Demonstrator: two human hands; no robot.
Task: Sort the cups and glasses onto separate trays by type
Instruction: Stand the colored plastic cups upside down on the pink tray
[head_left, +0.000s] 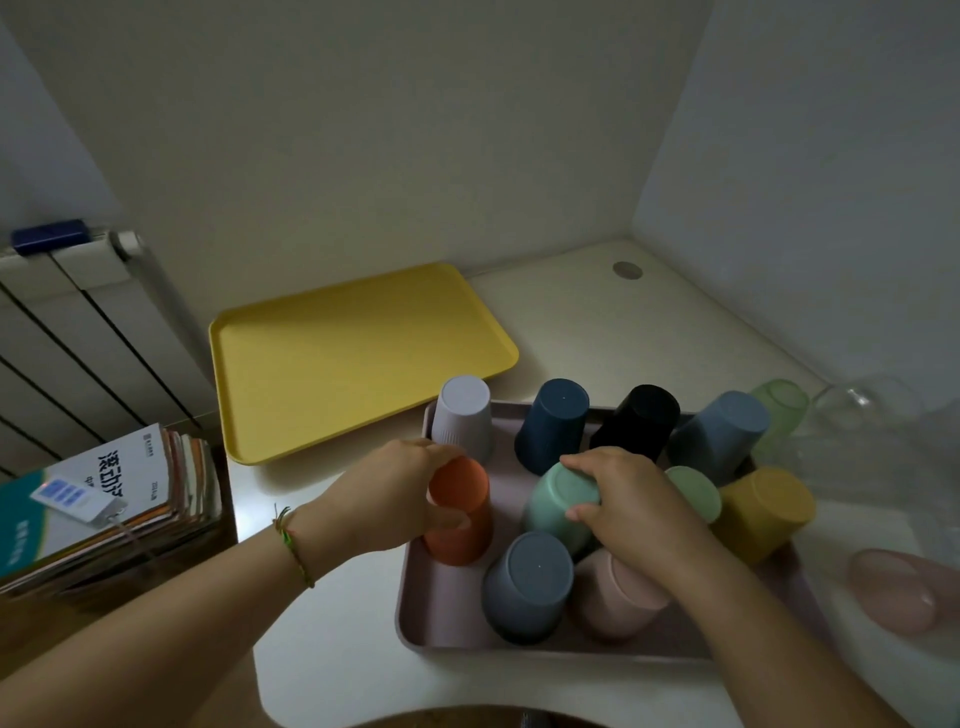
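Pink tray (415, 597) on the bench (571, 312), seen from above. My left hand (384, 499) grips the orange cup (462, 525), which stands base-up at the tray's left edge; my fingers (441, 454) curl over its base and my thumb presses its side. My right hand (634, 504) grips the mint cup (558, 504) at the tray's centre, fingers clamped round its base, and the cup tilts.

Other cups on the tray, all base-up:
- Far-left corner: lilac cup (464, 415).
- Far edge: navy cup (553, 423), black cup (639, 421), blue cup (719, 434).
- Right edge: yellow cup (763, 512).
- Near edge: grey cup (527, 584) and pink cup (618, 597), the latter partly under my right wrist.

The yellow tray (353, 353) lies just beyond the pink tray's far-left corner. To the tray's right are a green glass (779, 410), blurred clear glasses (862, 405) and a pink glass (898, 592). Well to its left are stacked books (104, 499).
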